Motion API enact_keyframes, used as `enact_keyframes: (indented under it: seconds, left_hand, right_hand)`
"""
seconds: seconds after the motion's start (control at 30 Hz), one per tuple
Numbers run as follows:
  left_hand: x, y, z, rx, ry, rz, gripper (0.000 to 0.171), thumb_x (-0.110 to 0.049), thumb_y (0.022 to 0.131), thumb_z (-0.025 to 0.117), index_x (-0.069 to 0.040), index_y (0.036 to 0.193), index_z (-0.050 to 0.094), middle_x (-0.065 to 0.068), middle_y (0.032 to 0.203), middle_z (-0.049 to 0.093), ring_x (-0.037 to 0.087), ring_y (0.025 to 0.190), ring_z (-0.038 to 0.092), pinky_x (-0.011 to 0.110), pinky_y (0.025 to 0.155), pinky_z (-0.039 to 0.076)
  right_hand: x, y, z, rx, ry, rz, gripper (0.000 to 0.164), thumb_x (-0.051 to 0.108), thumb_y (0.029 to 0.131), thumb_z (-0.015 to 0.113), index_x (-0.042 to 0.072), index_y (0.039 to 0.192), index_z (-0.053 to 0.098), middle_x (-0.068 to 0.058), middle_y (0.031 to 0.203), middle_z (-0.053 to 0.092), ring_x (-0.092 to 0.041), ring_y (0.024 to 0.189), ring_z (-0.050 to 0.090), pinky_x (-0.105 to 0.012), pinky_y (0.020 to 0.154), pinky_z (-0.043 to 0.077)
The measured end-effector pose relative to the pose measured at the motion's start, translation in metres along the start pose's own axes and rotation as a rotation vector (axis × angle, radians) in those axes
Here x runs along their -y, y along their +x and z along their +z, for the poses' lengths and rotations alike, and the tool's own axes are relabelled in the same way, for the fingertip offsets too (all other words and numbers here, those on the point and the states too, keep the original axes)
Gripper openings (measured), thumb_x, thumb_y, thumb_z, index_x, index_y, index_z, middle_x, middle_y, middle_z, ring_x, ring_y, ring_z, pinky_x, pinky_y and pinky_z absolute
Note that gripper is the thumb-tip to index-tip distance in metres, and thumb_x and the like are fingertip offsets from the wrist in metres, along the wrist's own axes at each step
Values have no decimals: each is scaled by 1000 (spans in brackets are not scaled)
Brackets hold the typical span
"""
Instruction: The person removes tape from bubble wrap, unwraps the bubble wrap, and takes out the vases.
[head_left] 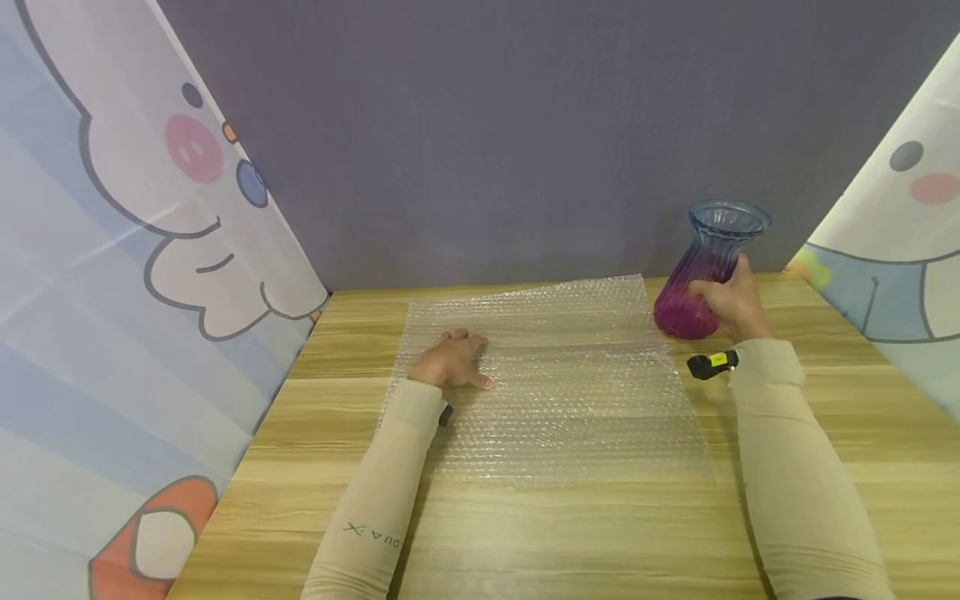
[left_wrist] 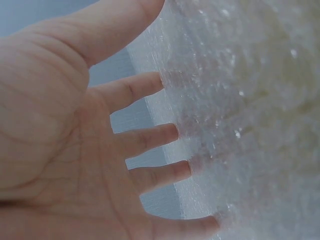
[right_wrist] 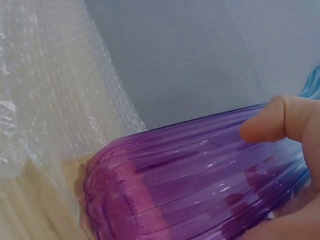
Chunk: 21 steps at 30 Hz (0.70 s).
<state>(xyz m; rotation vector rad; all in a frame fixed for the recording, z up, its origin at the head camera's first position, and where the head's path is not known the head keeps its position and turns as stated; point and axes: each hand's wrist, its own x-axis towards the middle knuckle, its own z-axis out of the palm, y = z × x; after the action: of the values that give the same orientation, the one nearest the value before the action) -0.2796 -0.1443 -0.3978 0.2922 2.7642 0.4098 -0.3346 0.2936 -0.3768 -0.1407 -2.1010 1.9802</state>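
A ribbed glass vase (head_left: 693, 287), blue at its flared rim and purple-pink at the base, leans a little at the back right of the table. My right hand (head_left: 735, 304) grips it around the body; in the right wrist view the thumb (right_wrist: 272, 122) lies along the purple glass (right_wrist: 190, 165). A sheet of clear bubble wrap (head_left: 570, 375) is spread flat on the table, just left of the vase. On its left part rests my left hand (head_left: 453, 360), fingers spread. The left wrist view shows those fingertips (left_wrist: 182, 170) touching the bubble wrap (left_wrist: 250, 125).
The wood-grain table (head_left: 525, 533) ends at a grey wall panel (head_left: 487, 150) behind. Cartoon-printed cloths hang on the left (head_left: 90, 333) and on the right (head_left: 900, 233).
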Motion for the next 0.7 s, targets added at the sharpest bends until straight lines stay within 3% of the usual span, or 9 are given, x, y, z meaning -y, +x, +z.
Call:
enact_keyframes:
  seconds: [0.2,0.4,0.7]
  left_hand:
    - [1,1,-1,-4,7,-3,94,-47,81,83,-25,160,36,12,171,20,46,157,13,74,118,23]
    - [0,0,0,9,-1,2,95,-46,81,83,-25,160,36,13,171,20,46,157,13,74,118,23]
    - [0,0,-1,12,16,16,95,-49,83,81,-24,161,34,13,171,19,47,157,14,75,117,24]
  right_hand:
    - [0,1,-3,38,-177,12,68,-12,85,63,24,132,31,9,116,45,-3,101,49,-9,83,47]
    - [-5,0,-6,54,-207,30,74,-9,88,62,18,144,22,13,118,42,-3,107,47,-14,91,45]
    - [-7,-1,-7,46,-230,37,79,-4,91,61,15,152,16,16,119,39,-11,120,45,-38,118,39]
